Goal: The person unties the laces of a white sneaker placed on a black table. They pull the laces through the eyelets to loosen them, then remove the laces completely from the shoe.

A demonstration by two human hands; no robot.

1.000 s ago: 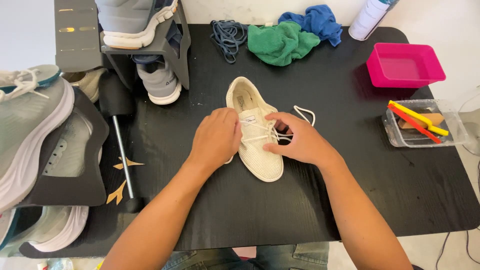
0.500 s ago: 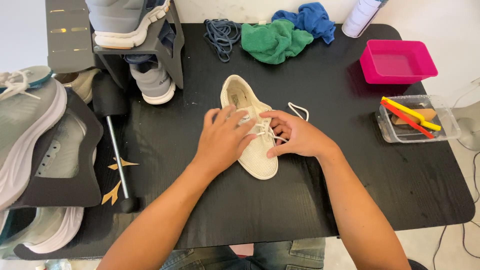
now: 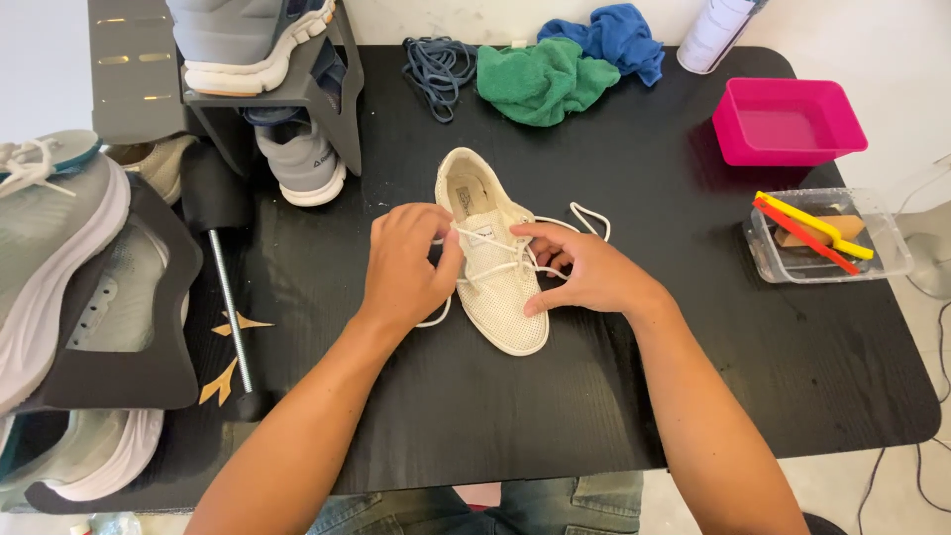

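Note:
A cream mesh shoe [image 3: 495, 287] lies on the black table [image 3: 693, 376], toe toward me. White laces [image 3: 584, 216] cross its eyelets and trail off to the right and left. My left hand [image 3: 406, 267] rests against the shoe's left side, fingers pinching a lace strand near the top eyelets. Over the right side of the shoe, my right hand [image 3: 580, 272] has its fingers curled around a lace by the tongue.
A pink tray [image 3: 788, 121] and a clear box of coloured tools [image 3: 822, 238] sit at the right. Green cloth [image 3: 543, 79], blue cloth [image 3: 614, 35], dark laces [image 3: 436, 64] and a white can [image 3: 723, 30] lie at the back. Shoe racks with sneakers [image 3: 267, 109] stand left.
Both hands have shifted slightly on the shoe; the left hand has moved off the laces' centre toward the left side, exposing more of the shoe's lacing.

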